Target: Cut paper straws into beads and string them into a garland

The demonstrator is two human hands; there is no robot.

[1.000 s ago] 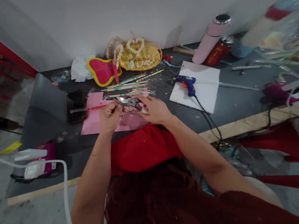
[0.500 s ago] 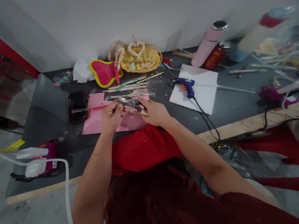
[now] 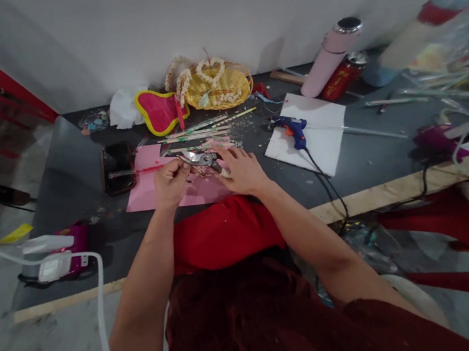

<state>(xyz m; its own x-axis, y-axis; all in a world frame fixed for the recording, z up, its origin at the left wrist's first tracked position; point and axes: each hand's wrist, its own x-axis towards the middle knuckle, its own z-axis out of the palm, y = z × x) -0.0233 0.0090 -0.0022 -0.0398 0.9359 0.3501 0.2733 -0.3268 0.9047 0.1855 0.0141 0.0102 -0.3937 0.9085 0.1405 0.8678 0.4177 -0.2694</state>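
Pruning shears [image 3: 200, 158] with a silver blade lie in my right hand [image 3: 240, 168], which is wrapped round their handles. The blades point left, toward my left hand [image 3: 171, 182]. Its thumb and fingers are pinched close to the blade tip; whatever sits between them is too small to make out. Below both hands spreads a sheet of pink paper [image 3: 142, 193], with small pale pieces on it under the shears. Several thin patterned sticks [image 3: 195, 136] lie just beyond the hands.
A blue glue gun [image 3: 296, 130] rests on a white board [image 3: 329, 146] to the right. Behind are a yellow basket [image 3: 229, 93], a pink flask [image 3: 327, 59] and a red can [image 3: 342, 79]. A phone [image 3: 117, 167] and a purple power strip [image 3: 75, 247] lie left.
The fingers of my right hand have loosened and lifted a little on the shears' handles, and the blades show more fully. My left hand keeps its pinch. The view has shifted slightly.
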